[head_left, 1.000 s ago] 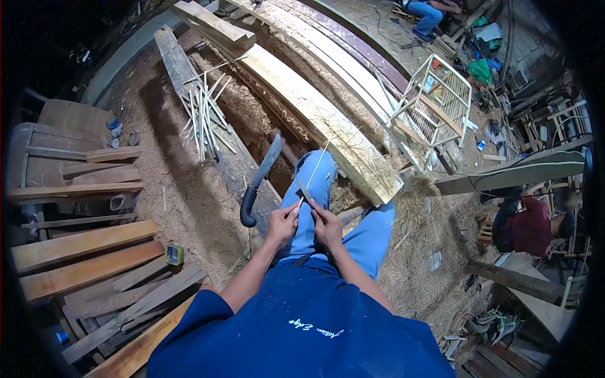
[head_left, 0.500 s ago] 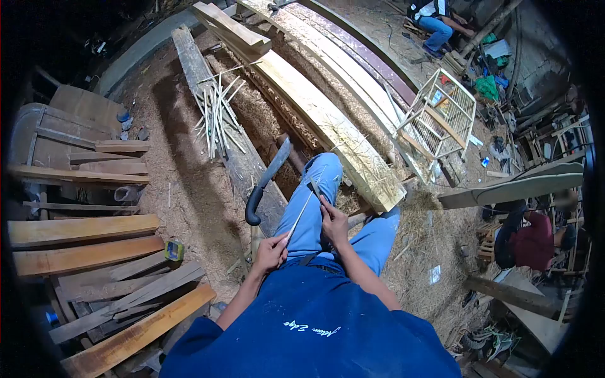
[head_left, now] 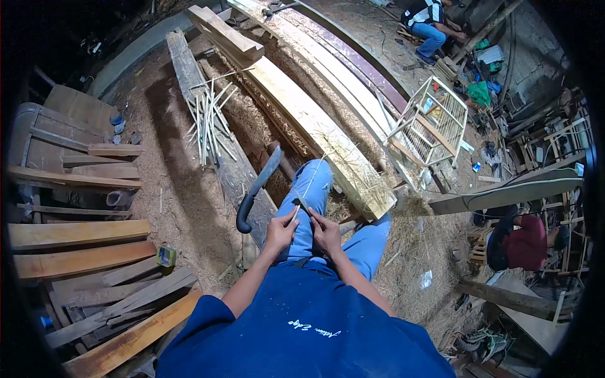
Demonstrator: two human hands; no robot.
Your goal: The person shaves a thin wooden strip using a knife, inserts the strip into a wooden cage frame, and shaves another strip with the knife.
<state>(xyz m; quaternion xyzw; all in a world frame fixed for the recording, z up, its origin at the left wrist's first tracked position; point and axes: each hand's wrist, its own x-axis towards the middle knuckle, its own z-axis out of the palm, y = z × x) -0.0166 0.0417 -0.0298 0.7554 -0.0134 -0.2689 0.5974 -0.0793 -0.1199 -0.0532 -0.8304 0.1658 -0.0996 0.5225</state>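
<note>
pale wood shows in the thin stick [head_left: 311, 182] that slants up over one blue-jeaned knee [head_left: 321, 183], its near part pinched between the thumb and fingers of the left hand [head_left: 280, 235]. the right hand [head_left: 326, 235] grips a small dark blade [head_left: 302, 205] close by the stick; whether its edge touches, i cannot tell. left of the knee, a big knife [head_left: 259, 186] with a black handle lies across a grey plank [head_left: 232, 183], which also bears a bundle of loose sticks [head_left: 207, 126].
</note>
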